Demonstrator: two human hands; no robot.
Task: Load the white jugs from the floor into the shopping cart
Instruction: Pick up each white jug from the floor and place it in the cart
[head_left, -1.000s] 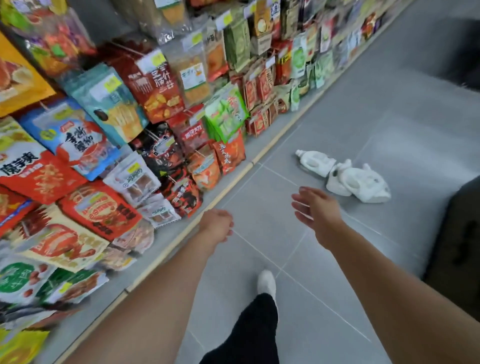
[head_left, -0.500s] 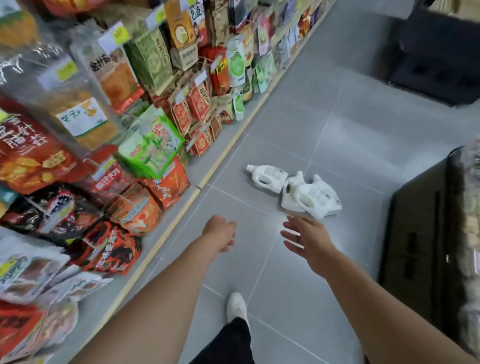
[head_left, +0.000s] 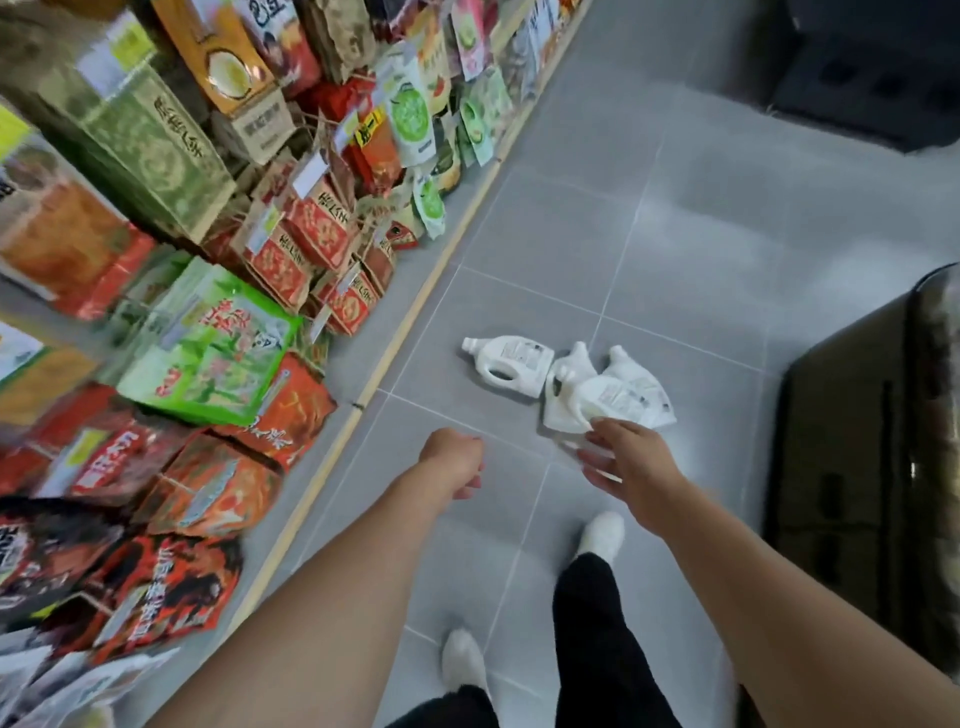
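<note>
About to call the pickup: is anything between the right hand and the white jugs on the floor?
Nothing visible does. The open right hand reaches over bare floor, its fingertips at the near edge of the white jugs. The shopping cart is out of view, so that path cannot be judged.

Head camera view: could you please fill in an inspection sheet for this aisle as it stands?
Surface: grey tiled floor, pale grout lines.
Job's things: several white plastic jugs lying on their sides, clustered on the floor; shopping cart not in view.
Clutter: nothing seen.
Grippers: left hand curled, holding nothing; right hand open, fingers spread, reaching toward the jugs, gripping nothing.
Cables: nothing seen.
Surroundings: shelves of colourful snack packets on the left; dark cabinet on the right.
</note>
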